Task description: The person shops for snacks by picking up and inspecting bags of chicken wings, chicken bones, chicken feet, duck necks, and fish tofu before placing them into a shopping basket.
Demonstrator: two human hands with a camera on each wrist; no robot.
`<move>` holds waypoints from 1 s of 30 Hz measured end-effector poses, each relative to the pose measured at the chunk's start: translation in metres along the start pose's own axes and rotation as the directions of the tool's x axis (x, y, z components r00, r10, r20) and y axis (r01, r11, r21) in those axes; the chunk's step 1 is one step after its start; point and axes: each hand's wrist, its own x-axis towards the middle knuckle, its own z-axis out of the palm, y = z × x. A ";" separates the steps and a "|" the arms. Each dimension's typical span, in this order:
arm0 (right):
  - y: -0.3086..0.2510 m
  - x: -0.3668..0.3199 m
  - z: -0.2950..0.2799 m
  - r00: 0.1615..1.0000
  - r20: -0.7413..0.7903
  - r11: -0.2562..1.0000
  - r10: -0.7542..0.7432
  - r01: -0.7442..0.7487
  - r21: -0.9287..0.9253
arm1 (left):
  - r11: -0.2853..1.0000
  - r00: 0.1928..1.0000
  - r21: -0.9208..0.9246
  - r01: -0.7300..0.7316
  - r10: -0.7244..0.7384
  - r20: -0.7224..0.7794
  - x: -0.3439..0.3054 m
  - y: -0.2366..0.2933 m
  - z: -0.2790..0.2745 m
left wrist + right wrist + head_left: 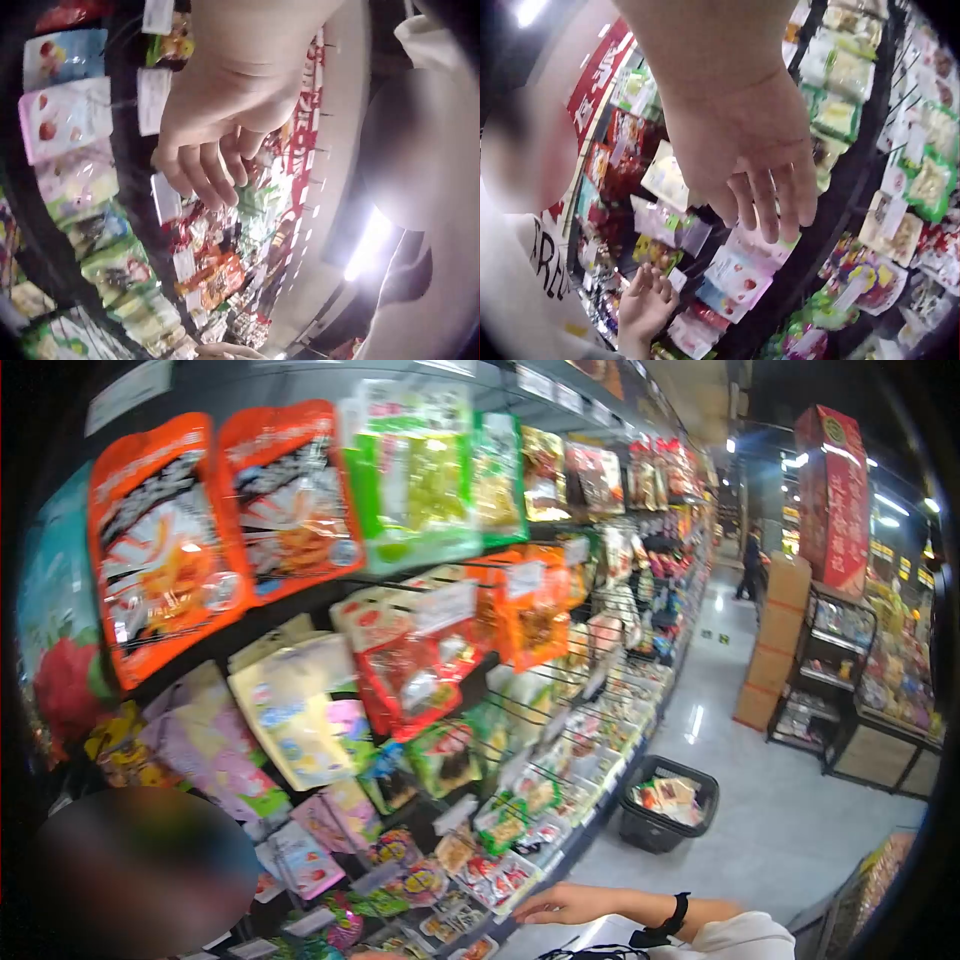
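The right hand (568,903) reaches out at the lower edge of the head view, beside the lower shelf trays, with a black band on its wrist. In the right wrist view the right hand (754,161) hangs with loosely bent fingers and holds nothing; behind it are a pink-and-white packet (739,277) and other hanging packets. The left hand (217,142) droops in its wrist view, fingers relaxed and empty, with price tags and packets behind. The right wrist view also shows the left hand (646,304), palm visible, near a yellow packet (656,253).
Orange snack bags (290,500) and green bags (415,475) hang on the long shelf at left. A black basket (668,805) with packets inside stands on the aisle floor. Stacked cartons (775,645) and a display rack (825,660) stand at right; a person (750,565) is far down the aisle.
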 end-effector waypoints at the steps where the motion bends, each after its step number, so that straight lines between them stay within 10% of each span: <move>1: 0.009 -0.027 -0.002 0.999 -0.035 0.999 0.040 -0.041 -0.022 | 0.999 0.999 -0.012 0.037 -0.036 0.040 0.004 -0.007 0.021; 7: 0.094 -0.172 -0.017 0.898 -0.308 0.949 0.313 -0.284 0.135 | 0.950 0.919 0.028 0.312 -0.310 0.243 0.026 -0.033 0.167; 11: 0.122 -0.272 -0.026 0.789 -0.452 0.909 0.416 -0.361 0.207 | 0.983 0.872 0.142 0.115 -0.169 0.459 0.041 -0.072 0.296; 20: 0.196 -0.444 -0.041 0.510 -0.573 0.733 0.642 -0.189 0.653 | 0.930 0.373 0.351 0.110 -0.366 0.853 0.056 -0.117 0.499; 25: 0.253 -0.463 -0.071 0.345 -0.528 0.596 0.776 -0.130 0.792 | 0.917 0.391 0.391 0.079 -0.390 0.834 0.094 -0.195 0.546; 30: 0.260 -0.457 -0.151 0.469 -0.480 0.446 0.742 0.190 0.875 | 0.807 0.524 0.588 0.051 -0.523 0.672 0.150 -0.433 0.512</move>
